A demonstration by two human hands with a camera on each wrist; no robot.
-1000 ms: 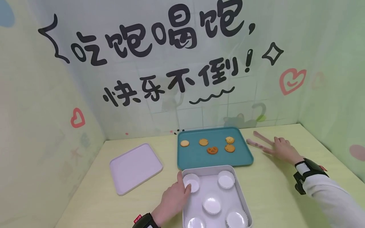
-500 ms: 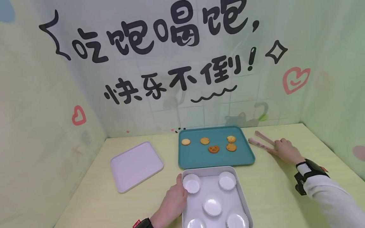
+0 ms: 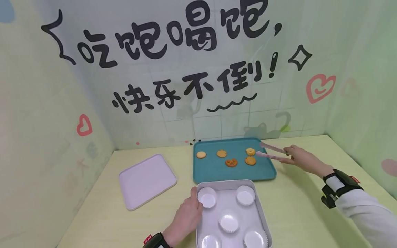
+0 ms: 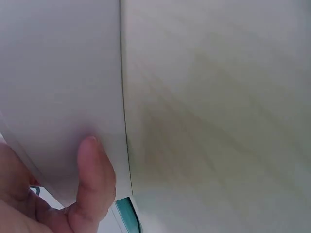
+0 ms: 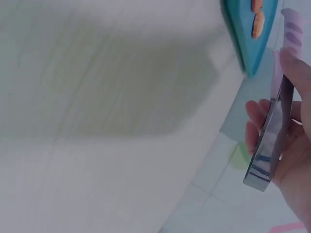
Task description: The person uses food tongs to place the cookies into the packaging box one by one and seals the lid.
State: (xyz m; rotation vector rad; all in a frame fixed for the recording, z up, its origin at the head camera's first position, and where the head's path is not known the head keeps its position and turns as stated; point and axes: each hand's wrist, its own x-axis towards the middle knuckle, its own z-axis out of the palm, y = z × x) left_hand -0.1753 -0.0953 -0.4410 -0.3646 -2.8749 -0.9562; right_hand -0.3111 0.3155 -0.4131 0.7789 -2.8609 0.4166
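My left hand [image 3: 187, 213] grips the left wall of a pale lilac rectangular pan [image 3: 227, 186], with one finger [image 4: 96, 179] pressed along the wall's outer face in the left wrist view. Several white fluted baking cups [image 3: 228, 222] sit inside the pan. My right hand [image 3: 305, 159] holds a pair of tongs [image 5: 269, 145] with a metal body and pink tips. Spread apart, those tips reach over the right edge of a teal tray [image 3: 211, 174]. Closest to them lie a ring-like cookie [image 3: 250, 151] and a round cookie [image 3: 250, 161].
Farther left on the teal tray are a pretzel-shaped cookie [image 3: 231, 163], a golden round cookie [image 3: 221, 153] and a pale one [image 3: 201, 154]. A flat lilac tray [image 3: 147, 182] lies on the table's left side. Printed curtains [image 3: 139, 131] enclose the table's back and sides.
My right hand has lifted the tongs off the table and carried them left, so their tips now overlap the teal tray. My left hand stays at the pan's wall.
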